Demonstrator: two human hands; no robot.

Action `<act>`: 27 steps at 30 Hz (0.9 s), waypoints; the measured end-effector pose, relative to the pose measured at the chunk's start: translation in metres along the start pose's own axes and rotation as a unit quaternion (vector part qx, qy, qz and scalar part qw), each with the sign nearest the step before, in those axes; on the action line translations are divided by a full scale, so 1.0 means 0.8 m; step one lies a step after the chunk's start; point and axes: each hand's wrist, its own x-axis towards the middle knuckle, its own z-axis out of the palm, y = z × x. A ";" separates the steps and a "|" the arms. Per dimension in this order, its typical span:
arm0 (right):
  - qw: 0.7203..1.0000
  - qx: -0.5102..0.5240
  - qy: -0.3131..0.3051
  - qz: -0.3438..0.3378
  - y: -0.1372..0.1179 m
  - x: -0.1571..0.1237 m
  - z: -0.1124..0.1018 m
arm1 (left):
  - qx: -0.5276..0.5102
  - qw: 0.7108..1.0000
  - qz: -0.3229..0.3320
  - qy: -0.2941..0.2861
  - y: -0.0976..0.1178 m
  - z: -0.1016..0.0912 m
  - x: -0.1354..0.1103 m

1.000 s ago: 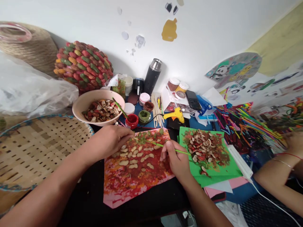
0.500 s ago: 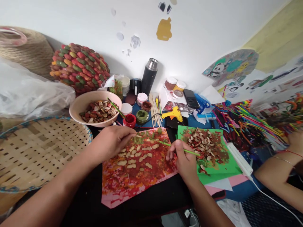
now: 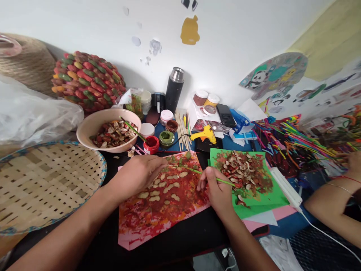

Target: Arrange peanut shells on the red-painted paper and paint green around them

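My right hand (image 3: 217, 194) grips a thin green paintbrush (image 3: 195, 170) between thumb and fingers. Its tip points left, close to the fingertips of my left hand (image 3: 141, 171). That hand is closed over the upper left of a paint-smeared pink sheet (image 3: 131, 235); what its pinched fingers hold is hidden. Several plain peanut shells (image 3: 154, 198) lie on the sheet below the fingers, and a few green-painted ones (image 3: 188, 154) are at its top edge. Beyond the sheet stand open jars of red paint (image 3: 151, 146) and green paint (image 3: 166, 140), with another brush leaning in the red one.
On the left are a woven bamboo tray (image 3: 50, 180) and a bowl (image 3: 84, 128) of shells. A yellow glue gun (image 3: 205, 134), wooden sticks (image 3: 182, 130) and a black flask (image 3: 173, 90) stand behind. Shell pieces cover a green sheet (image 3: 251, 210). Another person's arm (image 3: 329, 199) is at right.
The view has shifted slightly, so the background sits a little further left. My left hand has moved slightly right, nearer the brush tip. My right hand keeps its hold on the brush.
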 end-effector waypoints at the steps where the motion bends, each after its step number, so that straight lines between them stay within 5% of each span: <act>1: 1.000 0.000 0.000 0.001 0.001 0.000 0.002 | 0.004 1.000 -0.002 0.002 -0.002 0.000 -0.001; 10: 1.000 0.017 -0.021 0.009 0.005 0.000 0.011 | -0.003 0.999 0.019 0.045 -0.007 -0.011 -0.003; 27: 0.999 0.017 -0.027 -0.001 0.005 0.000 0.013 | 0.010 0.999 0.017 0.029 -0.012 -0.012 -0.003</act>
